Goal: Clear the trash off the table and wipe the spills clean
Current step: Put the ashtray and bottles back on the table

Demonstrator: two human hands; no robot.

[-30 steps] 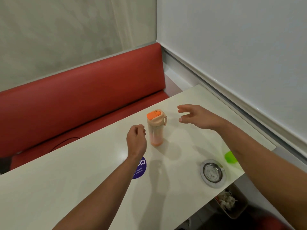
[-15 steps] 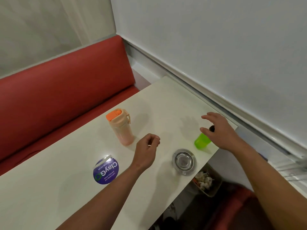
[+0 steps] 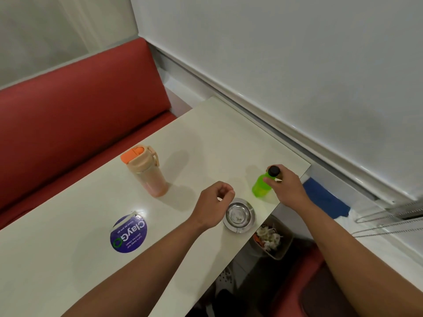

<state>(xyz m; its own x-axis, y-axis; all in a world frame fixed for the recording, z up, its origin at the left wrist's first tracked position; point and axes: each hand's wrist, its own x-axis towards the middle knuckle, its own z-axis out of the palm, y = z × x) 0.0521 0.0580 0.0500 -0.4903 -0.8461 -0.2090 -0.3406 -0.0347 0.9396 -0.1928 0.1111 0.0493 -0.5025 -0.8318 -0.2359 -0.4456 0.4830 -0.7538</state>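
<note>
A small green bottle (image 3: 259,187) with a black cap stands near the right end of the cream table (image 3: 206,138). My right hand (image 3: 286,186) grips it at the neck, just under the cap. My left hand (image 3: 214,205) hovers over the table with its fingers curled and nothing in them, just left of a small steel bowl (image 3: 239,216) at the near edge. A peach tumbler (image 3: 146,171) with an orange lid stands upright further left.
A round purple sticker (image 3: 128,234) lies on the table. Below the table's edge a bin (image 3: 271,239) holds food scraps. A red bench (image 3: 75,115) runs behind the table. A blue cloth (image 3: 325,200) lies on the ledge to the right, by the white wall.
My right hand swung from beside the tumbler to the green bottle and took hold of its neck. My left hand drifted right toward the steel bowl. The view turned right.
</note>
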